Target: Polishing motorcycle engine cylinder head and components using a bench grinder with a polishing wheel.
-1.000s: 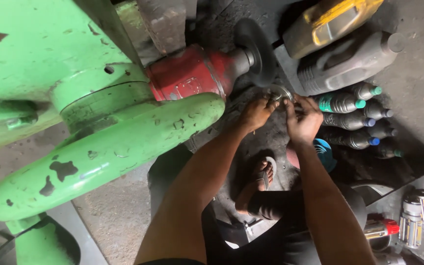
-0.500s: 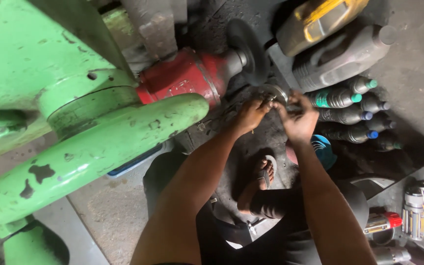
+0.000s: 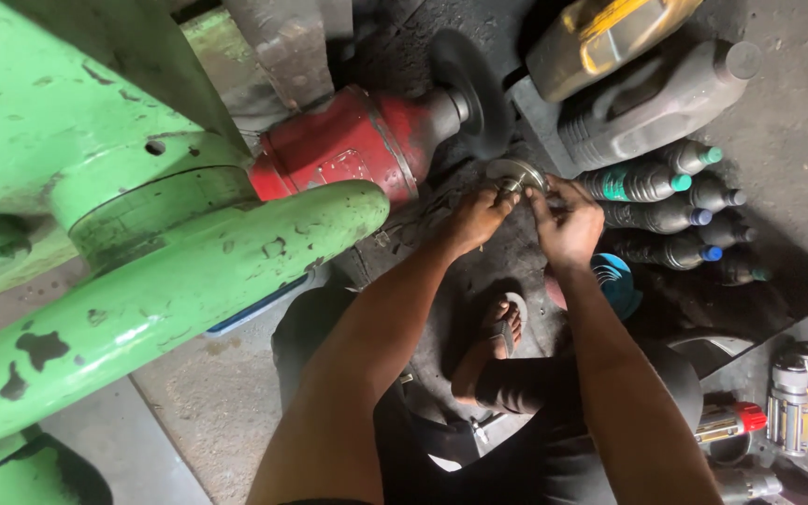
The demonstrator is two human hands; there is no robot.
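Observation:
Both of my hands meet on a round silver metal part [image 3: 514, 174] held just below a dark disc [image 3: 471, 86] on the end of a red hub [image 3: 348, 140]. My left hand [image 3: 476, 218] grips the part's left side. My right hand [image 3: 565, 217] pinches its right rim from above. The red hub sticks out of a large green machine frame [image 3: 123, 234] with chipped paint. My foot in a sandal [image 3: 499, 332] rests on the dark floor beneath my arms.
Several dark plastic bottles with coloured caps [image 3: 666, 201] lie at the right beside a grey jug [image 3: 652, 103] and a yellow-labelled jug [image 3: 610, 33]. A blue round lid [image 3: 617, 285] sits near my right wrist. Spray cans and chrome parts [image 3: 801, 393] lie at lower right.
The view shifted slightly, so the hub and bottles sit a little differently in frame. My hands stay together on the silver part, fingers reworking their hold.

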